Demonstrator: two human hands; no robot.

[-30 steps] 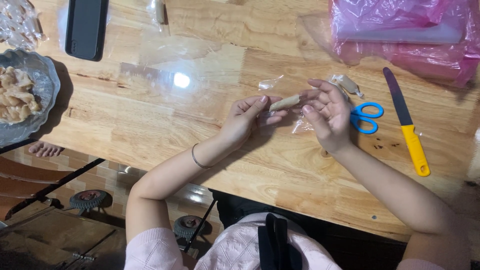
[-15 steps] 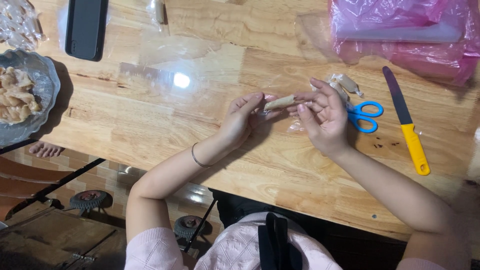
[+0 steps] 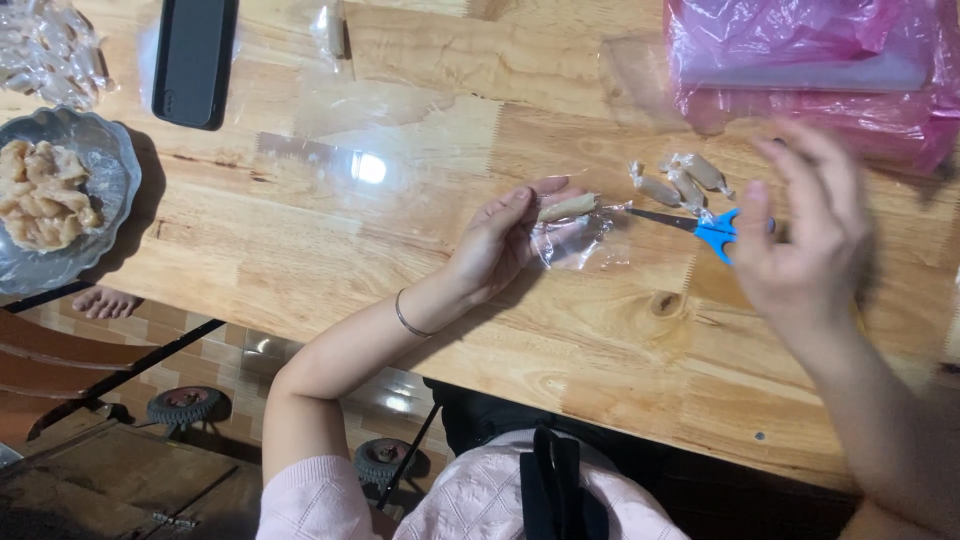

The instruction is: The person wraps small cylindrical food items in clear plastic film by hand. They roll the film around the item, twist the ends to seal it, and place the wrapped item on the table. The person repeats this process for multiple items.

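One wooden bench (image 3: pixel 300 250) stands over a tiled floor. The left hand (image 3: pixel 505 240) pinches a tan candy stick (image 3: pixel 568 208) in clear wrapper at centre. The right hand (image 3: pixel 800 240), blurred, hangs open and empty at 3 o'clock over blue scissors (image 3: pixel 715 232). A metal plate (image 3: pixel 115 175) at 9 o'clock holds pale pieces.

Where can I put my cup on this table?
The near edge of the table, below the left hand and the scissors, is bare wood. The middle stretch between the phone and the pink bag has clear film on it. It is crowded around the wrapped sweets, right hand and bowl.
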